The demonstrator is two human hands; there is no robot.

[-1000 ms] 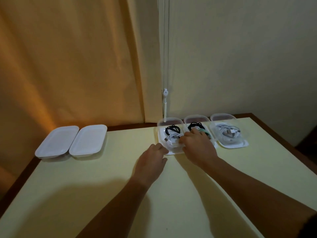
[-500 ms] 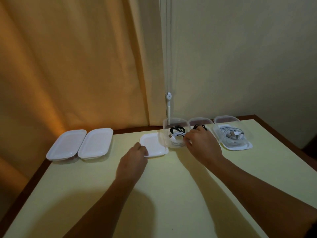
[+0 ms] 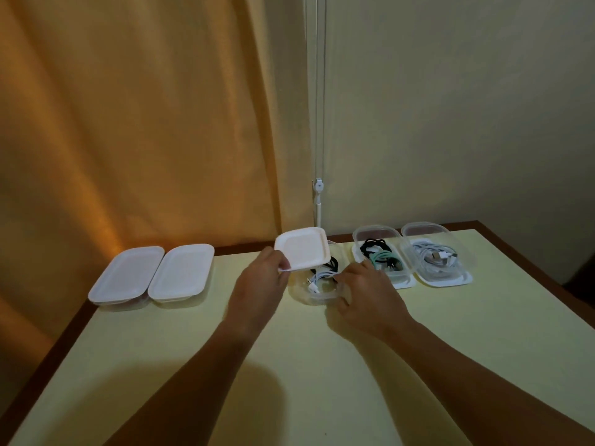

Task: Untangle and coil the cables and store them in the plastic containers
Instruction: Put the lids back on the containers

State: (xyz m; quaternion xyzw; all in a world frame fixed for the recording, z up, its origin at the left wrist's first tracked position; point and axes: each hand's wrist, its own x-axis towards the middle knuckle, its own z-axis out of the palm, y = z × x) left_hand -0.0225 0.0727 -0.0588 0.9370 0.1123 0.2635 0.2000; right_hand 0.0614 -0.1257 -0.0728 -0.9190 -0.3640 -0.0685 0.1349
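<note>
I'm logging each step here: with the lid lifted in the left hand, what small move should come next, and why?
Probably lower the white lid in the left hand onto the clear container that the right hand steadies: its cables already lie coiled inside, and it stands open.

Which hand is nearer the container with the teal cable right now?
Right. The right hand lies just beside the teal-cable container, at its near-left corner. The left hand is farther left, holding up a white lid.

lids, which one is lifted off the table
The lid the left hand holds above the cable box; the two lids at far left lie flat.
</note>
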